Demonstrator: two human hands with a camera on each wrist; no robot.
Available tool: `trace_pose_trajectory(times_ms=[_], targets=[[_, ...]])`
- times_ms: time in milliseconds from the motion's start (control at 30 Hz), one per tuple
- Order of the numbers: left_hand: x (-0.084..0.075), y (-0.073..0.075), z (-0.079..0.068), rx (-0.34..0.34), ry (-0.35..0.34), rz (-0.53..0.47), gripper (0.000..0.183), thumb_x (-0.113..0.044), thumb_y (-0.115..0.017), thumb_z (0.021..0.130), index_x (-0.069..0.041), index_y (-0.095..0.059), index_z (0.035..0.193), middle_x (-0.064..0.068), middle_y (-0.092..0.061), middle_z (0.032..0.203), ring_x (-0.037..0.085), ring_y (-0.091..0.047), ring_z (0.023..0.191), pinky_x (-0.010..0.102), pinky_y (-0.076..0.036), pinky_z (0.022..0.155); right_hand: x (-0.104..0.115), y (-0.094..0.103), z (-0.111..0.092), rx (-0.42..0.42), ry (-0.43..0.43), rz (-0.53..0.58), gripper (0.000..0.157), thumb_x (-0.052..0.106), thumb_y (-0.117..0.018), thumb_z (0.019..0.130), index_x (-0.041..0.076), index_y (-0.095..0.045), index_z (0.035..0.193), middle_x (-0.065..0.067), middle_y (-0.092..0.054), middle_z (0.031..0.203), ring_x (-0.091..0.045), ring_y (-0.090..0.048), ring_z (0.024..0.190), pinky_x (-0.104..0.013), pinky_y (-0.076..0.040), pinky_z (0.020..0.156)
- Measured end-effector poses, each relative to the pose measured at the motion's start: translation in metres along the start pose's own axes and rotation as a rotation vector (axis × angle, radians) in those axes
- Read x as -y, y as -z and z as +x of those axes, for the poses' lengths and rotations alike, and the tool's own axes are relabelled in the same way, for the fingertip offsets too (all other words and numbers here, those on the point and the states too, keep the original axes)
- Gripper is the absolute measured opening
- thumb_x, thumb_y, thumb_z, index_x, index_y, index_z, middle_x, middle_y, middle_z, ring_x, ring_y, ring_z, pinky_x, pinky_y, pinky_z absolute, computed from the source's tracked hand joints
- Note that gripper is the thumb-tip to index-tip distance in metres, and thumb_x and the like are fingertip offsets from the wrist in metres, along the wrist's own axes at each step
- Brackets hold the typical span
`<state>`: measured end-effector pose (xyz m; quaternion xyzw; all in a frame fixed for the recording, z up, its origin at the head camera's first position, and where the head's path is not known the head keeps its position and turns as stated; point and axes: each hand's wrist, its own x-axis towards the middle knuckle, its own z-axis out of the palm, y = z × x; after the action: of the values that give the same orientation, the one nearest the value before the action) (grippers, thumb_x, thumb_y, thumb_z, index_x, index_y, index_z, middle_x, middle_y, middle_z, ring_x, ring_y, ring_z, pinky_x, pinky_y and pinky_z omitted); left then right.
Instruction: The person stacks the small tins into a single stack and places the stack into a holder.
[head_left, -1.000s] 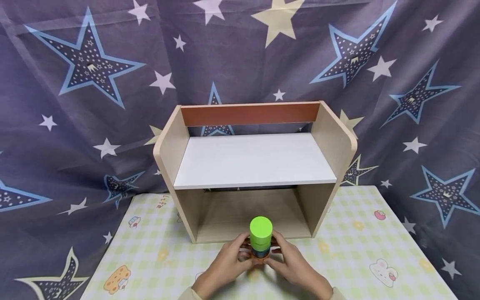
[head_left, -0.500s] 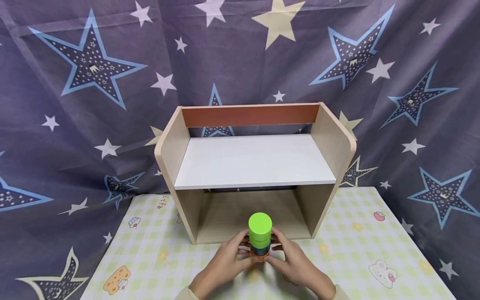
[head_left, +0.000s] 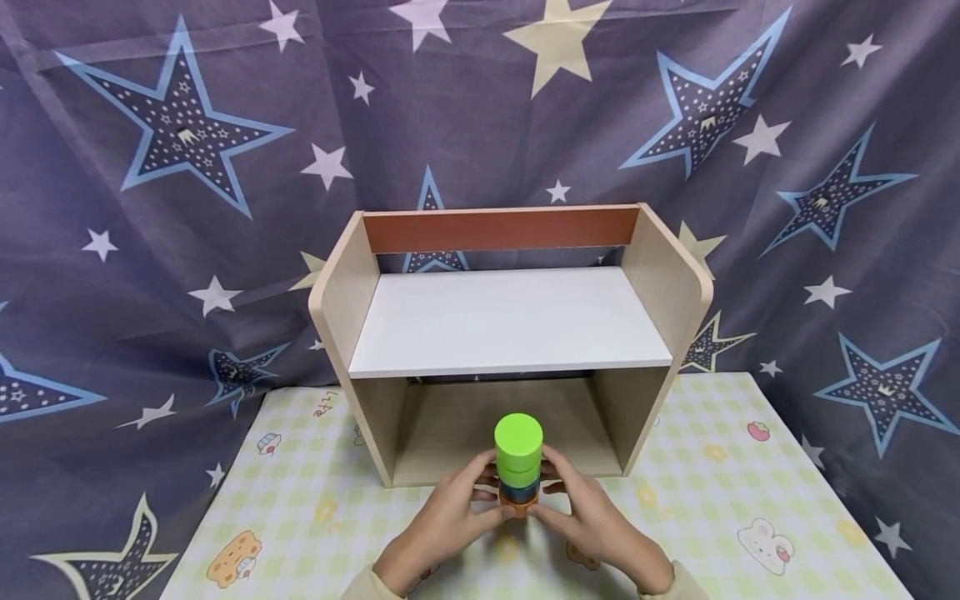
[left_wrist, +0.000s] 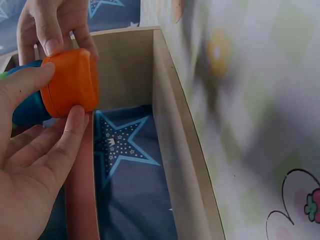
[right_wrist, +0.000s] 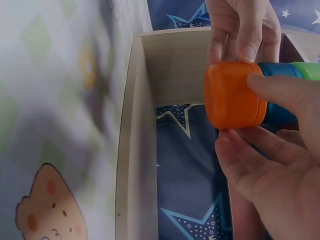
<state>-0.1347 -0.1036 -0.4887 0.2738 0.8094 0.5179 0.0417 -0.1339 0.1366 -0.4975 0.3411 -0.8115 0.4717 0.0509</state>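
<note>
Between my two hands stands an upright stack of round cup-like pieces (head_left: 517,450), bright green on top, dark blue in the middle and orange at the bottom. My left hand (head_left: 447,517) holds it from the left and my right hand (head_left: 588,517) from the right, thumbs on the near side, fingers reaching round behind. Up close in the left wrist view, the orange piece (left_wrist: 70,82) lies between thumb and fingers of both hands. The right wrist view has the blue piece (right_wrist: 280,70) partly hidden behind the right thumb.
Just beyond the hands stands a wooden shelf unit (head_left: 345,308) with a white upper board (head_left: 510,321) and an open lower compartment. It rests on a table with a green checked cloth (head_left: 750,483). A purple star-patterned curtain (head_left: 480,108) hangs behind.
The stack has shifted slightly upward and to the left in the head view, with both hands keeping hold of it. The shelf unit stays where it was.
</note>
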Motion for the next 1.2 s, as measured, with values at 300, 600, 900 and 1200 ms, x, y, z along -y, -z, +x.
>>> trace_pose_trajectory(times_ms=[300, 600, 900, 1200], targets=[[-0.007, 0.004, 0.001, -0.005, 0.003, 0.012, 0.073, -0.034, -0.078, 0.089, -0.014, -0.042, 0.149, 0.004, -0.062, 0.127, 0.015, -0.063, 0.110, 0.025, -0.056, 0.087, 0.004, 0.002, 0.003, -0.018, 0.030, -0.003, 0.078, 0.011, -0.077, 0.090, 0.012, -0.031, 0.153, -0.008, -0.064, 0.125, -0.022, -0.064, 0.110, -0.039, -0.059, 0.084], [-0.013, 0.008, 0.002, -0.007, 0.002, 0.021, 0.073, -0.026, -0.079, 0.090, -0.013, -0.041, 0.150, 0.004, -0.063, 0.125, 0.016, -0.063, 0.110, 0.025, -0.056, 0.087, 0.009, 0.006, 0.006, -0.003, 0.017, -0.001, 0.078, 0.011, -0.076, 0.091, 0.013, -0.030, 0.153, -0.008, -0.063, 0.127, -0.022, -0.063, 0.112, -0.038, -0.059, 0.085], [-0.015, 0.011, 0.002, -0.011, -0.025, 0.028, 0.070, -0.016, -0.078, 0.090, -0.010, -0.040, 0.149, 0.007, -0.064, 0.125, 0.017, -0.064, 0.109, 0.030, -0.057, 0.088, 0.013, 0.010, 0.009, -0.001, 0.033, -0.012, 0.079, 0.014, -0.076, 0.091, 0.013, -0.028, 0.154, -0.008, -0.064, 0.126, -0.021, -0.064, 0.111, -0.037, -0.059, 0.084], [-0.022, 0.015, 0.003, -0.013, -0.029, 0.044, 0.071, -0.019, -0.078, 0.090, -0.011, -0.040, 0.149, 0.005, -0.065, 0.123, 0.014, -0.064, 0.108, 0.033, -0.058, 0.088, 0.019, 0.013, 0.010, -0.001, 0.031, -0.004, 0.081, 0.014, -0.076, 0.092, 0.014, -0.027, 0.155, -0.007, -0.063, 0.127, -0.020, -0.063, 0.112, -0.036, -0.059, 0.085]])
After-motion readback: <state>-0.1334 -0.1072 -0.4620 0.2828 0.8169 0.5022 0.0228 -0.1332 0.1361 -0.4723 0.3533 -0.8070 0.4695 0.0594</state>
